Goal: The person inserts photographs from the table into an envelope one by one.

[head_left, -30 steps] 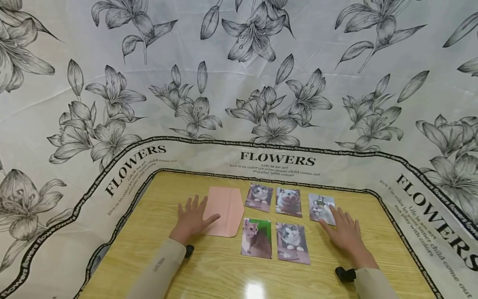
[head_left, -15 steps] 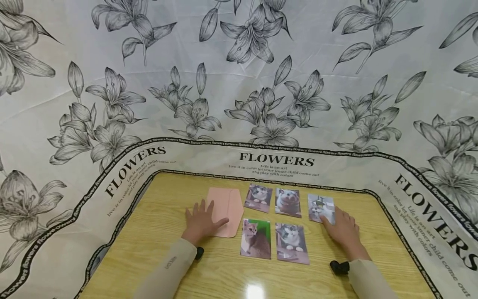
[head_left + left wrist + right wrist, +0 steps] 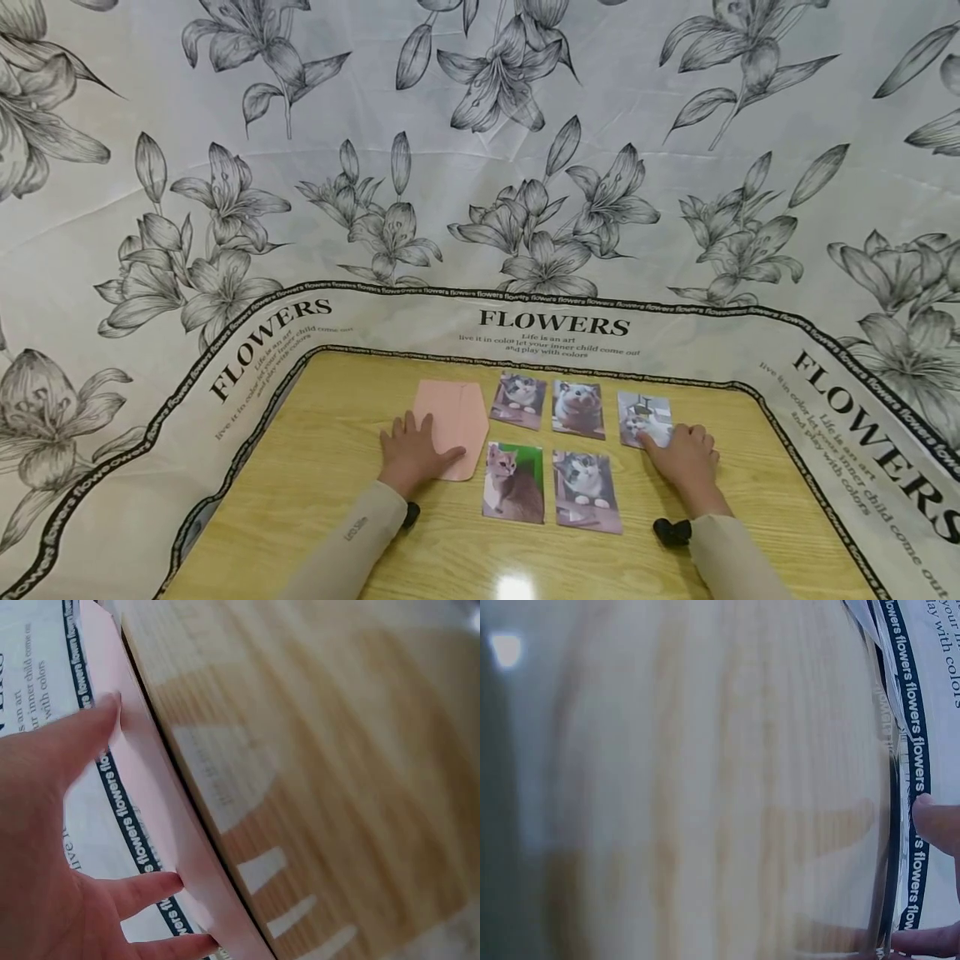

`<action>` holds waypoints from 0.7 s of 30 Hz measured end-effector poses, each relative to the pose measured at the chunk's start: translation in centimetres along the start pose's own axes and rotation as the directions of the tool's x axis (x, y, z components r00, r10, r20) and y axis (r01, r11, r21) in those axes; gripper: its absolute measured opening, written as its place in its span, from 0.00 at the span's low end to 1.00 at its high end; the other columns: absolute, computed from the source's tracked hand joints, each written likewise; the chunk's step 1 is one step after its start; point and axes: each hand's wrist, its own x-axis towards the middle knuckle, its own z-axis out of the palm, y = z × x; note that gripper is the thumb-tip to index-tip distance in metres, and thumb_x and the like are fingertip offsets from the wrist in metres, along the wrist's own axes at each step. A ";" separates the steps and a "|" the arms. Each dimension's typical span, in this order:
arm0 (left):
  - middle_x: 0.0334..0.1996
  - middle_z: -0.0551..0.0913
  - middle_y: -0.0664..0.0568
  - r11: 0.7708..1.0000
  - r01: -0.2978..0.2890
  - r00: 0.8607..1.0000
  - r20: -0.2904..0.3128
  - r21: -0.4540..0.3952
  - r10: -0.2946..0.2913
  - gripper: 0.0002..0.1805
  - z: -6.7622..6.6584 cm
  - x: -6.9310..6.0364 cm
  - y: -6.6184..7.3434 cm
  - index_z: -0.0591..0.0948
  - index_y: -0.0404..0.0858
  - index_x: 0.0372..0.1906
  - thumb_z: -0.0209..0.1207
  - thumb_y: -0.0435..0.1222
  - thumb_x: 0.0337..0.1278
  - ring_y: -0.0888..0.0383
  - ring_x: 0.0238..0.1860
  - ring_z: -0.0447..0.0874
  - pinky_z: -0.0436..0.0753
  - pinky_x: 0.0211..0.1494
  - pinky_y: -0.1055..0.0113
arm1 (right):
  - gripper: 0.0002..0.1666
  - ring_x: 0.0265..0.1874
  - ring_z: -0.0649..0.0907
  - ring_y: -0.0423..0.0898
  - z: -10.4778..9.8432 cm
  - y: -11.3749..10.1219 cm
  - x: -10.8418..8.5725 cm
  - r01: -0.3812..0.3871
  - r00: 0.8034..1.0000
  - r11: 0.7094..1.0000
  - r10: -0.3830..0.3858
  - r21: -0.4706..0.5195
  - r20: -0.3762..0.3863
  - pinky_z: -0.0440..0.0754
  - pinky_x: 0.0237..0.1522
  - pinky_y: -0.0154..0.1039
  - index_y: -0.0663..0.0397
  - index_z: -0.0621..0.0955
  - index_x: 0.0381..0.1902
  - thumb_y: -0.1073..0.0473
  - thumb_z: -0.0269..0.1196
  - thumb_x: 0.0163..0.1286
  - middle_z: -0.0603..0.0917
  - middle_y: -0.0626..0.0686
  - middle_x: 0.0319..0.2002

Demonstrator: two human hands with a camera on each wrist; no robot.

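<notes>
Our left hand point(image 3: 417, 456) slid farther onto the pink envelope point(image 3: 459, 408), fingers spread; our right hand point(image 3: 686, 463) bends at the rightmost photo point(image 3: 642, 414), pinch unclear. Four other photos point(image 3: 577, 408) lie loose between; little seems done.

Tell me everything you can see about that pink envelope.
The pink envelope looks like plain paper, flat and thin. It lies on the wood-grain table, left of the upper-left cat photo. Its right side tapers with angled corners, like a flap pointing right, and a faint fold line shows near the top. The person's left grip covers its lower left part and seems to touch it. Whether anything is inside cannot be told.
</notes>
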 end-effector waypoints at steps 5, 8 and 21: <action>0.77 0.63 0.26 1.000 0.001 1.000 -0.006 0.007 -0.001 0.55 -0.5 -0.2 0.3 0.70 0.36 0.80 0.66 0.70 0.59 0.27 0.75 0.63 0.65 0.74 0.31 | 0.54 0.51 0.64 0.75 0.1 -0.8 0.1 -0.060 0.997 0.997 0.062 0.038 -0.045 0.66 0.54 0.70 0.91 0.67 0.52 0.33 0.60 0.77 0.62 0.80 0.48; 0.73 0.66 0.27 1.000 -0.004 1.000 -0.014 0.000 0.004 0.54 -0.6 -0.3 0.3 0.70 0.36 0.79 0.67 0.68 0.59 0.30 0.71 0.66 0.69 0.71 0.35 | 0.53 0.50 0.64 0.74 0.3 -1.0 0.0 -0.077 0.995 0.996 0.079 0.038 -0.055 0.67 0.54 0.70 0.92 0.66 0.52 0.35 0.62 0.76 0.62 0.79 0.46; 0.55 0.72 0.24 0.998 0.066 0.995 -0.072 -0.012 -0.067 0.56 -0.8 0.0 -0.5 0.71 0.39 0.79 0.74 0.67 0.51 0.34 0.56 0.72 0.75 0.60 0.41 | 0.58 0.53 0.68 0.77 -0.2 -1.9 -0.2 -0.164 0.986 0.986 0.165 0.022 -0.009 0.71 0.52 0.69 0.94 0.62 0.58 0.34 0.64 0.73 0.65 0.81 0.48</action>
